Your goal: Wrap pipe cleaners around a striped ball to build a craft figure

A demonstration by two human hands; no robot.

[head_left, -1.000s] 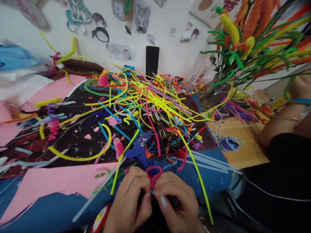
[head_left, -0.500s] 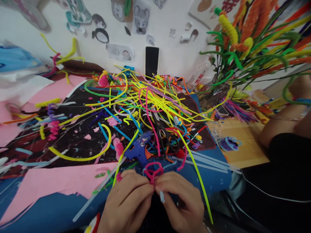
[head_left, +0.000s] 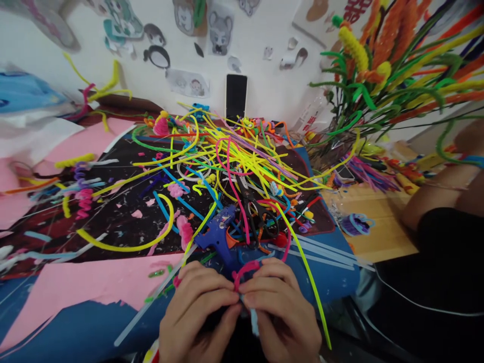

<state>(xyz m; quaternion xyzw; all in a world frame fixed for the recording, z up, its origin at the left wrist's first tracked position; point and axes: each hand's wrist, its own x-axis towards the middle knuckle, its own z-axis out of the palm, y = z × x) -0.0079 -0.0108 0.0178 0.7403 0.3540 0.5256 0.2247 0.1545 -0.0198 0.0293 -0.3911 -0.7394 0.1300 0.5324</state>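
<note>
My left hand (head_left: 196, 312) and my right hand (head_left: 282, 310) meet at the near table edge, fingertips pinched together. Between them they grip a bent pink pipe cleaner (head_left: 244, 269), whose loop sticks up above the fingers. A pale blue pipe cleaner end (head_left: 254, 318) pokes out below my right fingers. Just beyond the hands lie a blue glue gun (head_left: 219, 234) and black scissors (head_left: 257, 214).
A tangled heap of pipe cleaners (head_left: 234, 156) covers the black mat (head_left: 113, 217). Pink paper (head_left: 75, 287) lies at the left on the blue table cover. A phone (head_left: 236, 96) leans on the wall. Another person's arm (head_left: 438, 194) rests at the right by a pipe-cleaner bouquet (head_left: 381, 70).
Both hands have shifted slightly up and closed tighter over the pink pipe cleaner. Its loop is now lower and partly hidden between the fingers.
</note>
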